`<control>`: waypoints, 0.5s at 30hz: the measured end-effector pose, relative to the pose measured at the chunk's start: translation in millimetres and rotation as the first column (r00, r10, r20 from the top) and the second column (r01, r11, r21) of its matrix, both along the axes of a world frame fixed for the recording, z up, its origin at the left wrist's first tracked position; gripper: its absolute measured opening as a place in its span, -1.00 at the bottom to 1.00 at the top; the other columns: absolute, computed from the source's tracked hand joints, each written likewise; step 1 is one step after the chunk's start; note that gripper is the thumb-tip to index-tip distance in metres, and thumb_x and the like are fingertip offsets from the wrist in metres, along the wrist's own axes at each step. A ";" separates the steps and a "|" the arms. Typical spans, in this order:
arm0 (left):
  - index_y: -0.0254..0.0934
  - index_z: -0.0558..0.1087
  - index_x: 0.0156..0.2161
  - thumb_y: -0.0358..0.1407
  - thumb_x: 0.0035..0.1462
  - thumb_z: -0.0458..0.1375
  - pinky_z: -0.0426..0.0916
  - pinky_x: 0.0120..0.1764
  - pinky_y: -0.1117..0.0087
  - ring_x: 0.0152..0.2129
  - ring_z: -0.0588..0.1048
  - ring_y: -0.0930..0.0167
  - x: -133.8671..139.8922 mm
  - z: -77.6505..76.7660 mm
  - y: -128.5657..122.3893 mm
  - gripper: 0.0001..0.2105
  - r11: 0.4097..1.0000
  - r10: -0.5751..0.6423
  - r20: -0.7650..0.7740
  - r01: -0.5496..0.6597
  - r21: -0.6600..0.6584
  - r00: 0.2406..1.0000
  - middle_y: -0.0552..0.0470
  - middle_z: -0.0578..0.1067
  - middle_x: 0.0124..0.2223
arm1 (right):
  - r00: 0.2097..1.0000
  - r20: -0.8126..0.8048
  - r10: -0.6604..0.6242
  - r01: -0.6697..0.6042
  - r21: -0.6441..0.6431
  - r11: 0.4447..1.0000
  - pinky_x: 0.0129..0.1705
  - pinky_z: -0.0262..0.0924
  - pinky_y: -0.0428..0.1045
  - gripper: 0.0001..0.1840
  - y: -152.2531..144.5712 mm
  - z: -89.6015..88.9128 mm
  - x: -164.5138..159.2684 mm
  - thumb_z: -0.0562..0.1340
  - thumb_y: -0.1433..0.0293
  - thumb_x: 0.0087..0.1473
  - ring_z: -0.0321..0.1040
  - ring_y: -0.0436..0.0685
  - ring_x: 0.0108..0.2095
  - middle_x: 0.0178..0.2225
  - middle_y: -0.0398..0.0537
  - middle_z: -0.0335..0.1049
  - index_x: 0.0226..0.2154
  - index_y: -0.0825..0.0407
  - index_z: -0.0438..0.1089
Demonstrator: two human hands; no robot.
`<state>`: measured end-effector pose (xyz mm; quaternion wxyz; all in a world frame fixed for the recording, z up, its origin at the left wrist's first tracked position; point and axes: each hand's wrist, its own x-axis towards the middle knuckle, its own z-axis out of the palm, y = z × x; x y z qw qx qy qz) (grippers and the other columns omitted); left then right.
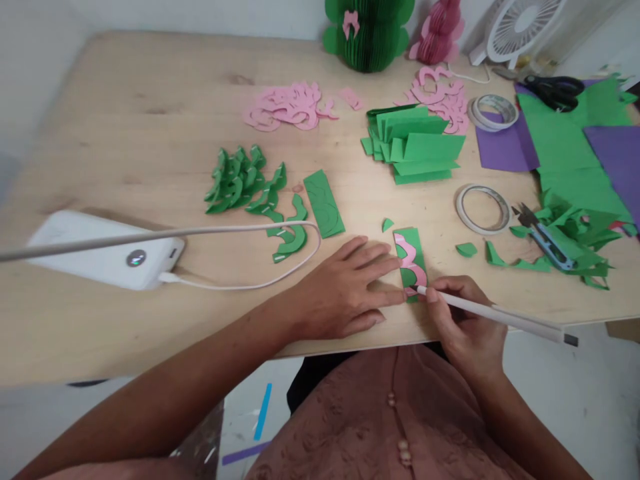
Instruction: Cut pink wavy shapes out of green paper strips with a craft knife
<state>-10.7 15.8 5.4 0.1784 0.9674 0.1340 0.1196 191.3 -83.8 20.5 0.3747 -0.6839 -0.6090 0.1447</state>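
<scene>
My right hand (pixel 467 323) grips a white pen (pixel 493 313), its tip at the lower end of a pink curved paper cutout (pixel 411 257). That cutout lies on a small green paper strip (pixel 416 243) near the table's front edge. Fingers spread, my left hand (pixel 350 290) lies flat, with fingertips touching the left side of the cutout and strip. Just beyond it rests another green strip (pixel 324 203) with a curved outline drawn on it. Green curved cutouts (pixel 240 180) with small white marks are grouped further left.
A white power bank (pixel 105 250) with a cable sits at left. Green strips (pixel 420 143) are stacked behind my hands. Tape rolls (pixel 483 209), snips (pixel 547 240), black scissors (pixel 555 90) and green scraps lie right. Pink cutouts (pixel 287 107), a green honeycomb paper piece (pixel 373 33) and fan (pixel 523 27) stand behind.
</scene>
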 end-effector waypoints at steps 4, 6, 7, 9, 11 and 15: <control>-0.05 0.37 0.19 -0.16 0.26 0.14 0.01 0.25 -0.07 0.25 0.16 0.12 0.0 0.0 -0.1 -0.60 1.000 -0.002 -0.003 0.002 0.000 1.000 -0.10 0.25 0.30 | 1.000 0.019 -0.004 0.004 -0.014 1.000 -0.61 0.06 -0.15 -0.86 1.3 0.6 -1.4 0.25 0.31 0.17 0.17 -0.08 -0.64 -0.57 -0.25 0.36 -0.40 0.00 0.39; -0.06 0.37 0.18 -0.17 0.26 0.14 0.01 0.26 -0.07 0.25 0.16 0.11 0.0 0.2 0.2 -0.61 1.000 -0.005 -0.003 0.005 -0.002 1.000 -0.11 0.25 0.30 | 1.000 0.018 0.002 -0.002 -0.014 1.000 -0.60 0.06 -0.15 -0.86 1.9 0.3 -1.8 0.25 0.31 0.17 0.17 -0.08 -0.63 -0.57 -0.25 0.36 -0.40 0.00 0.39; -0.06 0.38 0.18 -0.17 0.26 0.14 0.01 0.26 -0.07 0.25 0.16 0.11 0.0 0.3 0.4 -0.61 1.000 -0.006 -0.003 0.006 -0.003 1.000 -0.10 0.25 0.30 | 1.000 0.015 0.005 -0.005 -0.017 1.000 -0.60 0.06 -0.15 -0.86 2.2 0.1 -2.0 0.25 0.32 0.17 0.17 -0.08 -0.63 -0.57 -0.25 0.36 -0.40 0.00 0.39; -0.06 0.38 0.17 -0.17 0.26 0.14 0.01 0.26 -0.07 0.25 0.16 0.12 0.2 0.4 0.6 -0.62 1.000 -0.006 -0.004 0.006 -0.005 1.000 -0.10 0.24 0.30 | 1.000 0.005 0.006 -0.006 -0.021 1.000 -0.60 0.06 -0.15 -0.86 2.5 -0.4 -2.3 0.25 0.32 0.17 0.18 -0.09 -0.63 -0.57 -0.25 0.36 -0.40 0.00 0.39; -0.06 0.38 0.17 -0.16 0.26 0.13 0.01 0.26 -0.07 0.25 0.16 0.12 0.3 0.3 0.7 -0.62 1.000 -0.006 -0.005 0.006 -0.007 1.000 -0.10 0.24 0.30 | 1.000 -0.004 0.007 -0.007 -0.019 1.000 -0.60 0.07 -0.15 -0.86 2.6 -1.1 -2.3 0.25 0.32 0.17 0.18 -0.08 -0.63 -0.57 -0.25 0.36 -0.40 0.01 0.38; -0.05 0.37 0.18 -0.17 0.26 0.13 0.00 0.26 -0.08 0.25 0.15 0.11 0.4 0.6 0.3 -0.62 1.000 -0.005 -0.008 0.005 -0.004 1.000 -0.10 0.23 0.30 | 1.000 0.007 0.019 -0.019 -0.006 1.000 -0.61 0.07 -0.15 -0.85 2.7 -1.9 -1.8 0.25 0.31 0.17 0.18 -0.08 -0.64 -0.57 -0.24 0.36 -0.40 0.00 0.39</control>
